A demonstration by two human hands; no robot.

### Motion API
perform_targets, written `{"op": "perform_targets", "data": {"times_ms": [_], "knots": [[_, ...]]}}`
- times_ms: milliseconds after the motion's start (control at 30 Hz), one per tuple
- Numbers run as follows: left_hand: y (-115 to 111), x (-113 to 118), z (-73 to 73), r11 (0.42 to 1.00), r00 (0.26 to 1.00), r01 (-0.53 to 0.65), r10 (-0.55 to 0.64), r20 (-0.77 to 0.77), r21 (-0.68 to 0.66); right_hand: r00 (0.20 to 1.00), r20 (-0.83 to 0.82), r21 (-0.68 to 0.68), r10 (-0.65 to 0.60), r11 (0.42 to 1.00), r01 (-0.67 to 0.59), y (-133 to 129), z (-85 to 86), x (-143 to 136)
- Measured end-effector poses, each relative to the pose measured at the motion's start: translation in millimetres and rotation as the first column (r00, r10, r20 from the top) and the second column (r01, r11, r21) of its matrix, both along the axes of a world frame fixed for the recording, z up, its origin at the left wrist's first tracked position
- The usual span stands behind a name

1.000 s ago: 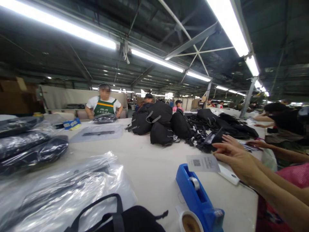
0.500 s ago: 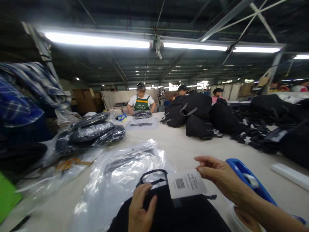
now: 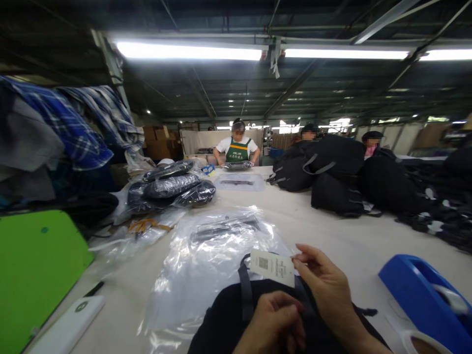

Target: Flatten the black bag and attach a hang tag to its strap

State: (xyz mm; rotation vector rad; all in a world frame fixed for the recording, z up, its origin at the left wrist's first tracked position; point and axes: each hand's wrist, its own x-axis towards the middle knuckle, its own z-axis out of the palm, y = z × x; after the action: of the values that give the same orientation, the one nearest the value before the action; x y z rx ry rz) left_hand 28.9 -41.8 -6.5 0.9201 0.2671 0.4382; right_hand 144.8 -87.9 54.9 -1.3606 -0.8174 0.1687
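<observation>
Black fabric bag (image 3: 228,319) lay soft and slack on the table (image 3: 332,236) right before you, your left hand (image 3: 275,324) closed on its strap. Your right hand (image 3: 324,285) pinched a paper tag (image 3: 272,266) by its edge; light and easily creased, it likely wanted a fingertip hold at that edge.

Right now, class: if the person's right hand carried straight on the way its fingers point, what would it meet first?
The right hand points left; it already pinches the white tag. Beyond that, probably the clear plastic bag, though depth is unclear.
</observation>
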Motion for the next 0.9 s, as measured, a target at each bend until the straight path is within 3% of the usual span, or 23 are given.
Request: {"op": "perform_targets", "data": {"times_ms": [67, 133, 233, 333, 500, 567, 667, 767, 900], "knots": [[2, -4, 3.7, 0.998, 0.998, -0.041, 0.043, -0.038, 0.037, 0.956, 0.282, 0.06, -0.084, 0.996, 0.07, -5, 1.6, 6], [4, -7, 7.7, 0.996, 0.997, -0.059, 0.062, -0.041, 0.064, 0.833, 0.534, 0.097, -0.148, 0.989, 0.114, -13, 5.7, 12], [3, -5, 12.9, 0.994, 0.992, -0.103, 0.105, -0.075, 0.034, 0.691, 0.702, 0.101, -0.172, 0.985, 0.142, -22, 11.3, 12], [0, -2, 15.6, 0.992, 0.987, -0.123, 0.119, -0.11, -0.025, 0.669, 0.723, 0.103, -0.172, 0.985, 0.141, -22, 11.3, 6], [1, -5, 14.9, 0.986, 0.984, -0.162, 0.157, -0.087, -0.045, 0.709, 0.687, 0.101, -0.16, 0.987, 0.124, -18, 0.1, -1], [3, -7, 15.0, 0.971, 0.978, -0.195, 0.182, -0.105, -0.139, 0.733, 0.664, 0.099, -0.146, 0.989, 0.107, -18, -4.3, -1], [10, -9, 17.5, 0.92, 0.983, -0.164, 0.123, -0.134, -0.356, 0.744, 0.655, 0.093, -0.134, 0.991, 0.096, -20, -5.7, -4], [15, -9, 22.5, 0.847, 0.985, -0.164, 0.111, -0.133, -0.505, 0.681, 0.718, 0.098, -0.147, 0.989, 0.11, -25, -2.4, -10], [17, -10, 28.5, 0.779, 0.961, -0.276, 0.244, -0.133, -0.564, 0.57, 0.805, 0.086, -0.165, 0.983, 0.162, -37, -0.2, -16]]}}
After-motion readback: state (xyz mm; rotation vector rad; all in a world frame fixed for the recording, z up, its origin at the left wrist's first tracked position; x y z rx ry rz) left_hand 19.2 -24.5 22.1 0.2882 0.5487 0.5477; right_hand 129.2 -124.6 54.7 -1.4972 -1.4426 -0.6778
